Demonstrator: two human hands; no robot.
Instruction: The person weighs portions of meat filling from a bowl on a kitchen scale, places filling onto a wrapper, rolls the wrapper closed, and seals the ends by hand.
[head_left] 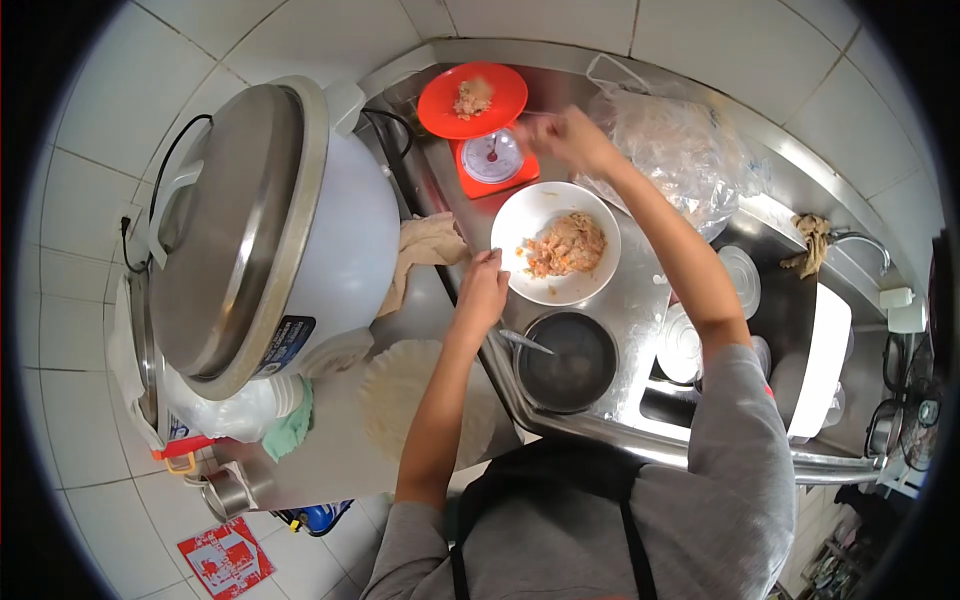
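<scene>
My left hand (484, 284) grips the left rim of a white bowl (513, 215) that holds a chunky orange and beige mixture (570, 246). Up beside the scale, my right hand (570, 140) is blurred by motion, its fingers closed around what looks like a thin utensil whose shape is unclear. A red kitchen scale (491, 157) carries a red plate (505, 90) with a small heap of the same mixture (473, 98). Below the bowl stands a dark pot (566, 372) of liquid, with a metal handle (525, 341) resting over its rim.
A large rice cooker (340, 200) fills the left side, with a beige cloth (418, 250) next to it. Clear plastic bags (675, 150) lie at the back right. Further right are round lids (680, 343), a sink and a faucet (862, 240).
</scene>
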